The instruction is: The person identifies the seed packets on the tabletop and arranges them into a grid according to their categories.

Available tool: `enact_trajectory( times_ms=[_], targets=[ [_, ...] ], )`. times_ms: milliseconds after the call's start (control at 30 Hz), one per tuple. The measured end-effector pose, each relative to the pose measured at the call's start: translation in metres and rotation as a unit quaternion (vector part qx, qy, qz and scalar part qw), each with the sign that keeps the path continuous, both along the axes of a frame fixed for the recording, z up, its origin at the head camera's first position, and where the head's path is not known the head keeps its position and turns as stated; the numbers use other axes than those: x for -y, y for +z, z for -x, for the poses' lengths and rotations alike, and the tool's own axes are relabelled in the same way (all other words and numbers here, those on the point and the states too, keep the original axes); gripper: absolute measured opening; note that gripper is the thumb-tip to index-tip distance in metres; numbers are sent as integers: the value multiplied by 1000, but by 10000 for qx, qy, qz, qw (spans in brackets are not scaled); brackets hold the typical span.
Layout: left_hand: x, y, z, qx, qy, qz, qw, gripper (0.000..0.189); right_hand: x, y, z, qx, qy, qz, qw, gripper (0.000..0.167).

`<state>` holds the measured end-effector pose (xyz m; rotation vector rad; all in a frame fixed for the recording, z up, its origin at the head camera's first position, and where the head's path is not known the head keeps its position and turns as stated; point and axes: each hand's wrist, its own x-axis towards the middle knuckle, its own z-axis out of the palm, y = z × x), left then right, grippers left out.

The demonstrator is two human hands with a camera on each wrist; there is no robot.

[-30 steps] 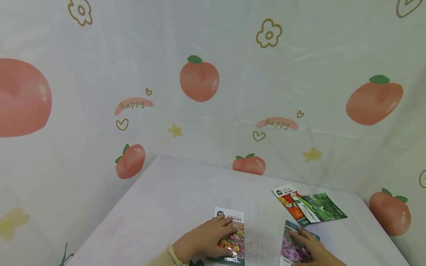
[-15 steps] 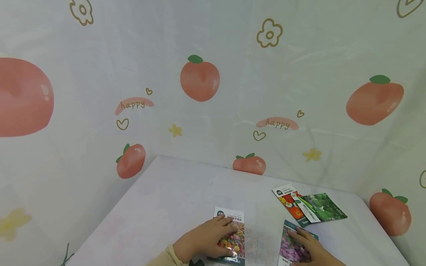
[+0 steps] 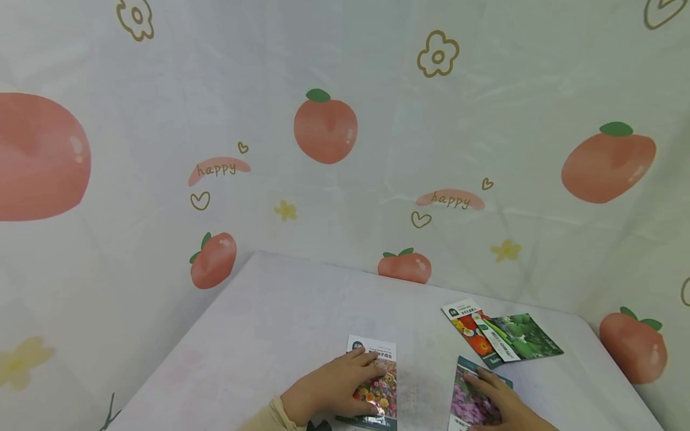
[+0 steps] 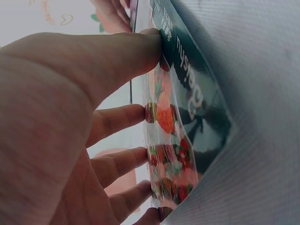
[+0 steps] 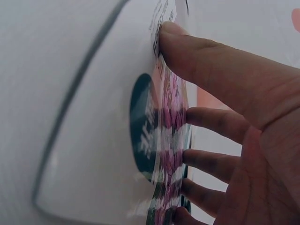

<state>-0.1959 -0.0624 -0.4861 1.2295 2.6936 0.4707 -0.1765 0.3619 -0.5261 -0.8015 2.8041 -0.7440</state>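
Note:
My left hand (image 3: 335, 384) rests on a seed packet (image 3: 387, 392) printed with mixed bright flowers, its fingers spread across the front. In the left wrist view the thumb and fingertips touch the glossy face of this flower packet (image 4: 168, 124), which lies on the table. To the right, my right hand (image 3: 505, 400) lies on a second seed packet (image 3: 465, 400) with purple flowers. In the right wrist view the thumb presses near the white end of this purple-flower packet (image 5: 105, 154), and the extended fingers touch its face. The palms hide part of both packets.
Farther back on the right, a seed packet with orange and red flowers (image 3: 474, 344) lies partly under a green vegetable packet (image 3: 530, 336). A white cloth covers the table (image 3: 280, 317). Behind it hangs a fruit-printed curtain (image 3: 366, 203).
The purple-flower packet has slid slightly left under my right hand. My left hand and its packet have stayed in place, as have the two packets farther back.

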Motion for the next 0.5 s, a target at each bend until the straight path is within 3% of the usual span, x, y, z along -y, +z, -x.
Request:
enact_trajectory(
  times_ms=[167,300,500],
  targets=[
    [0,-1,0,13,7,13,10000,68,-7,-15,7,107,-115,32,9999,82],
    [0,-1,0,21,-13,5,10000,68,-10,-21,9,111,35,211,9997,84],
    [0,0,-1,1,1,-19,10000,68,-4,-15,7,-35,29,130,9999,83]
  ],
)
